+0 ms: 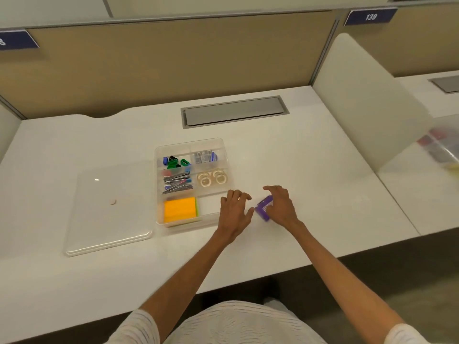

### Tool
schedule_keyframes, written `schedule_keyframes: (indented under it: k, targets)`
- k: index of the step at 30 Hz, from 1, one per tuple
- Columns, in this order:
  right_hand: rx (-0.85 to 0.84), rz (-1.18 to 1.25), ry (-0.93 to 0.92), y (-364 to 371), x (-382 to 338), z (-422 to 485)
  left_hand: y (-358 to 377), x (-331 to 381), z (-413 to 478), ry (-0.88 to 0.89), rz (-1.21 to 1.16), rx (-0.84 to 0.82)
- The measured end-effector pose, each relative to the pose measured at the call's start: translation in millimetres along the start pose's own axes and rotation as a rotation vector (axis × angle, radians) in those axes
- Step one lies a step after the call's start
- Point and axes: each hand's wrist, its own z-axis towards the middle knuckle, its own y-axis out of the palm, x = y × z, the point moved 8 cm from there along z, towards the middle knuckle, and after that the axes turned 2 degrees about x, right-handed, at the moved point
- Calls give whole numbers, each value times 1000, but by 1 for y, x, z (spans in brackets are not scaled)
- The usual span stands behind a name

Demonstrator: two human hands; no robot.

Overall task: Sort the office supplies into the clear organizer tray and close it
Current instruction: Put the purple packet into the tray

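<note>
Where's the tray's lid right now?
In the head view, the clear lid lies flat on the white desk, on the left, close beside the left wall of the open organizer tray.

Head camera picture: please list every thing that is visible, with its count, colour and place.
desk: one, white
organizer tray: one, clear, open, middle of desk
lid: one, clear, flat on desk, left of organizer tray
sticky notes: one stack, orange, near-left compartment
metal clips: several, silver, middle-left compartment
small plastic pieces: several, green, blue, black, far-left compartment
tape rolls: several, whitish, middle-right compartment
purple box: one, small, right of organizer tray
cable hatch: one, grey, behind organizer tray
left hand: at organizer tray's near-right corner, holds nothing
right hand: grips purple box
</note>
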Motion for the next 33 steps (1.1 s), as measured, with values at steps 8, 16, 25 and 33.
schedule_keyframes:
  k: [8, 16, 25, 33]
  targets:
    - [-290, -153, -149, 7, 36, 6, 68, 36, 4, -85, 188, -236]
    - [-384, -234, -245, 0, 56, 20, 84, 28, 4, -165, 147, -300]
    - [-332, -161, -370, -6, 59, 20, 90, 32, 8, -227, -15, -322]
    - [-328, -9, -407, -12, 65, 12, 80, 36, 8, -351, -306, -260]
